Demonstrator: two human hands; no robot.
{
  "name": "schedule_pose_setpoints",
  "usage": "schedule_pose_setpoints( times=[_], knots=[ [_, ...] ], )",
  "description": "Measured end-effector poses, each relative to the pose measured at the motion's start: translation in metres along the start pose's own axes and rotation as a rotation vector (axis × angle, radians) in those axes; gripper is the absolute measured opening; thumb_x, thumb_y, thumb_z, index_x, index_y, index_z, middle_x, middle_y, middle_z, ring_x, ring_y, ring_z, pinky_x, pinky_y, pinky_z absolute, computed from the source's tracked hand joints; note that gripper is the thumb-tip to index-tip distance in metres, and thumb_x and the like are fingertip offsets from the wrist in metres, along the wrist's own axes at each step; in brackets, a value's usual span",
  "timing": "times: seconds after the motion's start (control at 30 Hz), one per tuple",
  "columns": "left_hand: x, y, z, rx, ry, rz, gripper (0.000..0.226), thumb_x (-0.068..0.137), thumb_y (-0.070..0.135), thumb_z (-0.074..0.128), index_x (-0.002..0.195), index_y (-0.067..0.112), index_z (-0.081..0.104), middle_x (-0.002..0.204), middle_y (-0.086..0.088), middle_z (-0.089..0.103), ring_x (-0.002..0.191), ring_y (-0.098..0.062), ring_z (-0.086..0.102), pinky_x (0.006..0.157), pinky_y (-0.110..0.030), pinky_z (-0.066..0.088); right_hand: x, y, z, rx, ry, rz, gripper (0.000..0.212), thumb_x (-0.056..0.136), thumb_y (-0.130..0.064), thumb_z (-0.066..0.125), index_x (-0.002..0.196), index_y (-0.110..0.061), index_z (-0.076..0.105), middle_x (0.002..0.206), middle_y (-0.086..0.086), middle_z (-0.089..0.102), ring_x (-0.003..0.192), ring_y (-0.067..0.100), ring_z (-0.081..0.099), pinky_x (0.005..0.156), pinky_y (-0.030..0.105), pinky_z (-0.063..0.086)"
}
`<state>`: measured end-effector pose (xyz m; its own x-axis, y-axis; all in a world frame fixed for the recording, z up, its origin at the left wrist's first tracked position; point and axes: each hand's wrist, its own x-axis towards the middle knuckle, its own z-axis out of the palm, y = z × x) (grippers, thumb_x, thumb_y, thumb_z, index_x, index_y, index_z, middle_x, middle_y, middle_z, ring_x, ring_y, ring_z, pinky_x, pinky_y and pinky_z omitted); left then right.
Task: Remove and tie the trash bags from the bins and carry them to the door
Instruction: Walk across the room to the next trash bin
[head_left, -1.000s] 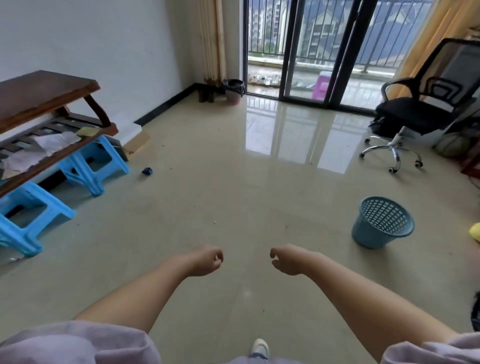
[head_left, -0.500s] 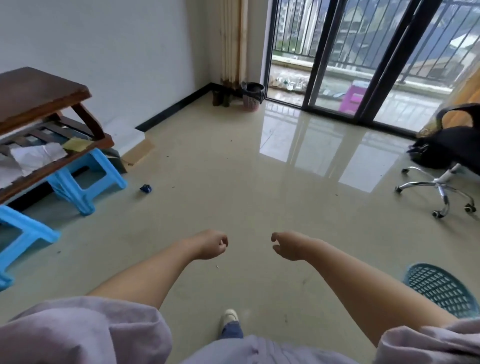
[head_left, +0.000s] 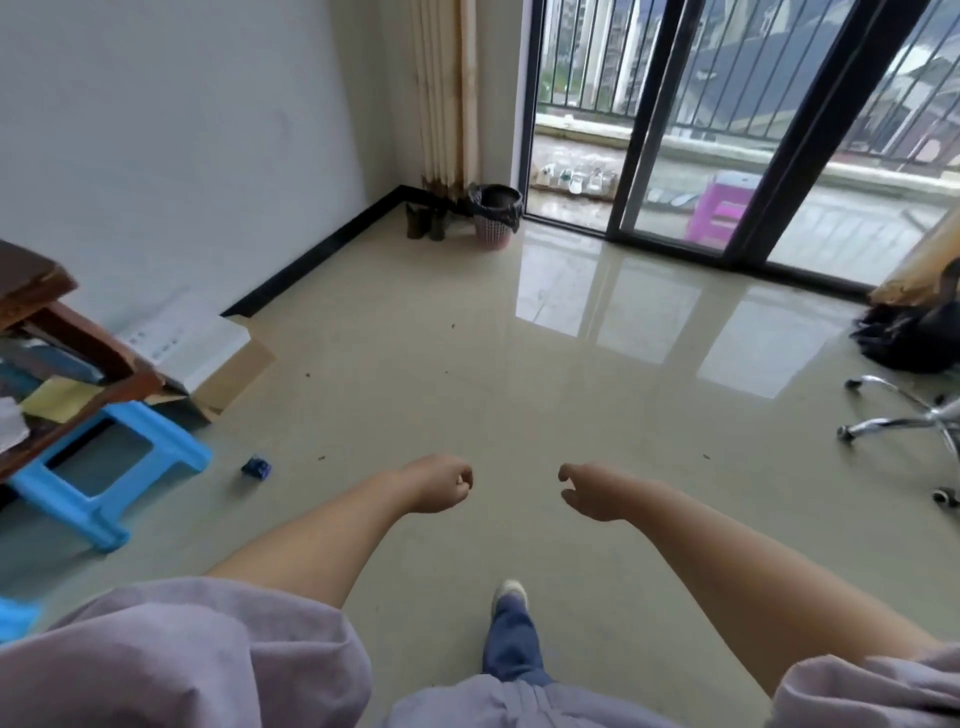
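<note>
A small pink mesh bin (head_left: 492, 233) lined with a black trash bag (head_left: 494, 200) stands in the far corner, beside the curtain and the sliding glass door (head_left: 675, 130). Both my arms reach forward over the bare floor, well short of that bin. My left hand (head_left: 439, 484) is curled into a loose fist and holds nothing. My right hand (head_left: 592, 491) hangs with loosely curled fingers, also holding nothing.
A wooden rack (head_left: 47, 332) on blue stools (head_left: 104, 462) lines the left wall, with a cardboard box (head_left: 208, 358) beside it. A small blue scrap (head_left: 256, 466) lies on the floor. An office chair's base (head_left: 904, 421) and a black bag (head_left: 914, 338) are at right.
I have walked toward the far corner and turned left. The lined bin is nearer, and the blue basket and chair seat have left view. My hands stay empty.
</note>
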<state>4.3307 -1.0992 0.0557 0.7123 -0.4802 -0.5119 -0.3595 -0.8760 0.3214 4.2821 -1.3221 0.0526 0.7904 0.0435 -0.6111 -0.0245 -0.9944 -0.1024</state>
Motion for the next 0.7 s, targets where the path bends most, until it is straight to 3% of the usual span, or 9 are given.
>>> schedule_pose_setpoints(
  times=[0.23,0.43,0.7],
  knots=[
    [0.132,-0.061,-0.107,-0.105,0.049,-0.1,0.033,0.091,0.018,0.039,0.113,0.013,0.063,0.12,-0.009,0.065,0.107,-0.026,0.059,0.089,-0.029,0.045,0.152,0.023,-0.125,-0.069,-0.061,-0.03,0.046,0.101,-0.025,0.034,0.143,-0.006,0.03,0.144,0.016,0.041,0.131,0.031,0.042,0.106,0.037,0.035],
    [0.223,-0.127,-0.193,-0.167,0.062,-0.183,0.035,0.091,0.016,0.039,0.116,0.011,0.062,0.124,-0.009,0.063,0.112,-0.025,0.058,0.091,-0.026,0.043,0.278,0.0,-0.226,-0.113,-0.056,-0.116,0.047,0.101,-0.026,0.034,0.143,-0.008,0.031,0.145,0.016,0.04,0.132,0.031,0.041,0.106,0.037,0.034],
    [0.372,-0.215,-0.349,-0.099,0.07,-0.141,0.034,0.092,0.016,0.038,0.116,0.013,0.062,0.123,-0.008,0.062,0.11,-0.024,0.057,0.088,-0.025,0.043,0.446,-0.017,-0.362,-0.025,0.004,-0.056,0.044,0.101,-0.024,0.033,0.14,-0.005,0.034,0.143,0.017,0.041,0.13,0.032,0.043,0.104,0.034,0.036]
  ],
)
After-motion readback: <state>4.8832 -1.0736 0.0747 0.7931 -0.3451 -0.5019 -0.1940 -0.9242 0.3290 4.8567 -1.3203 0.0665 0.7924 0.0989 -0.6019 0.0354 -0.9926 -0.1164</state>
